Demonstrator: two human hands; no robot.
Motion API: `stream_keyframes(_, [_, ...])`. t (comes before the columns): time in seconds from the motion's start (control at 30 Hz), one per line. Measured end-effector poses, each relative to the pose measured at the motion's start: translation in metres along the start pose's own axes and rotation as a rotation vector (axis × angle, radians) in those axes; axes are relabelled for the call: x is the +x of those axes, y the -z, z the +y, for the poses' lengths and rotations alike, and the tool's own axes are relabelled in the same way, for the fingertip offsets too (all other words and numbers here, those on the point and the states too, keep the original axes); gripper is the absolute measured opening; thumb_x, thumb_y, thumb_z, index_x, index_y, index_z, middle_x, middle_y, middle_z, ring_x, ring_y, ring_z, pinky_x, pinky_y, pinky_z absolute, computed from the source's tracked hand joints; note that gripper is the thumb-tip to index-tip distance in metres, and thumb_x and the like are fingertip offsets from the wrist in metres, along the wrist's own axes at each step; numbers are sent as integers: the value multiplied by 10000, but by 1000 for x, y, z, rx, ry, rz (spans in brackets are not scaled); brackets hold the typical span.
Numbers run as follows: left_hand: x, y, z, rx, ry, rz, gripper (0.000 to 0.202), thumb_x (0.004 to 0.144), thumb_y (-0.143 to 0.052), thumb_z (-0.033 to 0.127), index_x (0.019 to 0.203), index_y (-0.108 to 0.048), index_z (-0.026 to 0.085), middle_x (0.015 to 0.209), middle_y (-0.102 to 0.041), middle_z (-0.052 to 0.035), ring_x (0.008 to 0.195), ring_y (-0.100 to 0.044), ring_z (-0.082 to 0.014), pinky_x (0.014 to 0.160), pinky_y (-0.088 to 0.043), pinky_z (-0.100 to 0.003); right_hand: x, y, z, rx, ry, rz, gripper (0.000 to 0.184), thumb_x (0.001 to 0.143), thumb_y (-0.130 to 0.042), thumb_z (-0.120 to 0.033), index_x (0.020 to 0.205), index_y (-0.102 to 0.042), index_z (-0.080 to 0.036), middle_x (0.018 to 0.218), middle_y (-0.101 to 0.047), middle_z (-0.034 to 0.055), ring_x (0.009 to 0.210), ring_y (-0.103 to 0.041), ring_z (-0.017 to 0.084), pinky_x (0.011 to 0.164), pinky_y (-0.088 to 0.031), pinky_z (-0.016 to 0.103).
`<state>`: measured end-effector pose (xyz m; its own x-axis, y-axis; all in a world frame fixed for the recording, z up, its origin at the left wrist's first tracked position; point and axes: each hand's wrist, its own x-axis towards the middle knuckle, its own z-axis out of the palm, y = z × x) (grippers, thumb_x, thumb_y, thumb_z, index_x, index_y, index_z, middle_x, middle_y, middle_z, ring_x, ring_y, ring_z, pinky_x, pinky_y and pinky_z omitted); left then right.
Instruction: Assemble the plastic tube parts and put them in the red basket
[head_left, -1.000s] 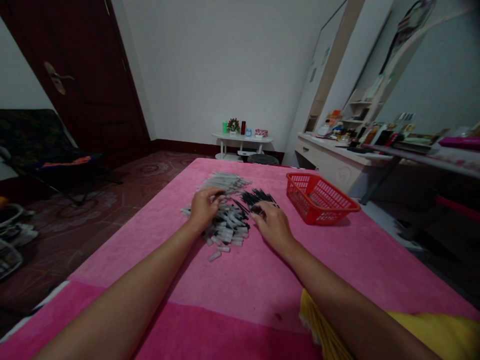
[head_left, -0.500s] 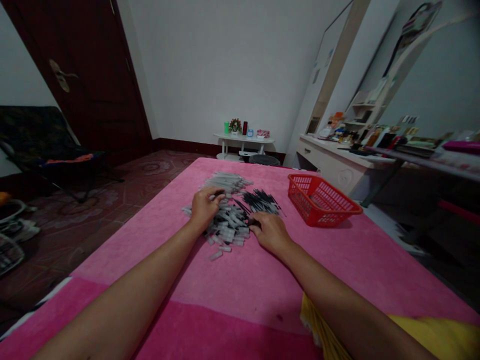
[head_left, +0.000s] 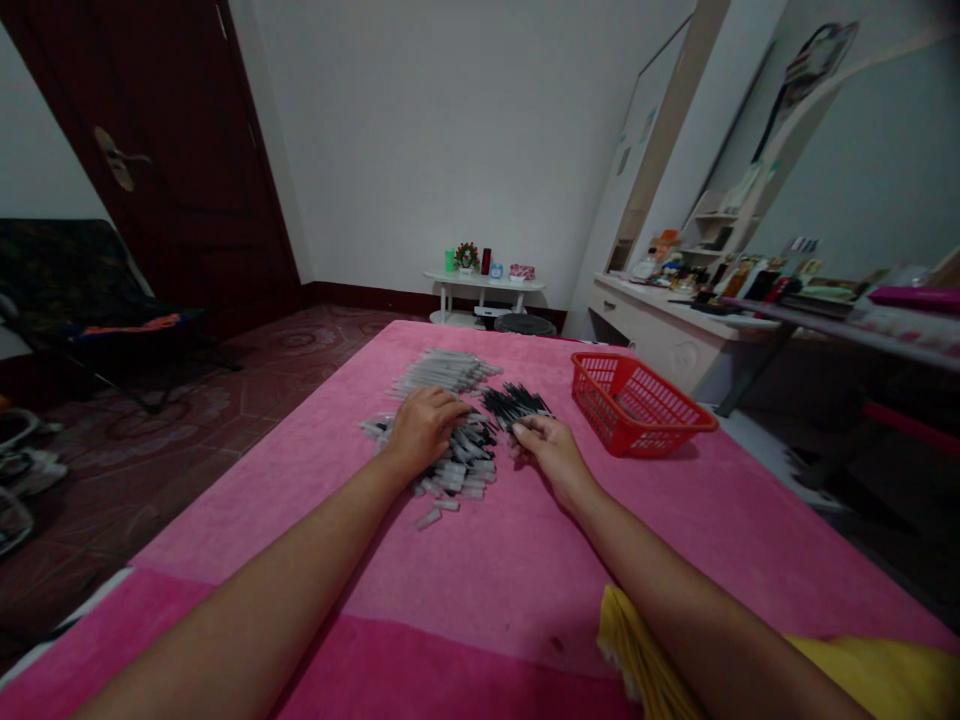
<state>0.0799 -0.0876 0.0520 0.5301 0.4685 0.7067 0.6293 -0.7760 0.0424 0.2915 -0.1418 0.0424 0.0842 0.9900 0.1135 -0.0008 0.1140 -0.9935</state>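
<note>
My left hand (head_left: 424,432) rests over the left part of a heap of short, clear-and-black cap-like pieces (head_left: 469,468), its fingers bent together; anything in them is hidden. My right hand (head_left: 553,452) is pinched at the near edge of a bundle of thin black-and-grey sticks (head_left: 514,402), perhaps pen parts; what lies between thumb and fingers is too small to make out. Beyond my left hand lies a pile of long, pale translucent tubes (head_left: 442,370). A few loose clear caps (head_left: 429,519) are scattered on the near side of the heap.
A red plastic basket (head_left: 637,405) stands right of the piles on the pink cloth (head_left: 450,570). Yellow fabric (head_left: 862,665) lies under my right forearm. At the right is a dresser (head_left: 652,310) with bottles; a small white table (head_left: 480,280) stands by the wall.
My right hand has moved slightly right and away from the cap heap to the thin sticks. My left hand has shifted right and lower over the heap. The view has tilted slightly.
</note>
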Motion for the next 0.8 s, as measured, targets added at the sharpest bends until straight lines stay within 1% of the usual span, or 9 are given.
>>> stream_keyframes(0.07, [1,1,3,17,-28,-14,168,846,-560,193,958,-685,200,873,-692,-64,837,-560,-201,753,-419,-343,-2,-1,-3,47,-9,10,278,646,-691,-356,812,-600,-151,656,-644,12,558,-620,138,487,-499,243])
stream_keyframes(0.13, [2,2,5,24,-46,-28,178,855,-544,191,965,-683,198,874,-691,-63,837,-554,-201,751,-415,-345,-4,-2,-5,47,13,16,274,629,-705,-314,826,-605,-153,690,-653,12,617,-649,150,531,-522,247])
stream_keyframes(0.27, [2,3,8,37,-69,-59,201,859,-526,183,983,-684,199,871,-684,-69,841,-549,-203,756,-409,-349,-5,-3,-7,-8,54,14,232,643,-682,-288,825,-604,-167,724,-637,-4,646,-655,152,534,-526,242])
stream_keyframes(0.33, [1,4,8,40,-77,-70,207,854,-529,179,987,-684,201,876,-683,-71,848,-548,-205,760,-406,-351,-5,-4,-7,-60,91,15,204,661,-658,-276,827,-604,-169,742,-628,-3,653,-648,151,528,-523,242])
stream_keyframes(0.53, [2,4,12,25,-99,-95,207,845,-537,177,990,-681,210,874,-674,-60,858,-543,-205,760,-400,-347,-6,-7,-7,-316,288,44,145,686,-600,-224,816,-635,-169,796,-647,25,704,-606,156,574,-516,255])
stream_keyframes(0.8, [2,3,16,-25,-108,-104,202,856,-532,201,986,-686,206,877,-673,-71,848,-558,-201,755,-414,-347,-9,-6,-13,-472,387,79,128,707,-571,-224,803,-643,-181,817,-674,39,748,-604,168,679,-484,277])
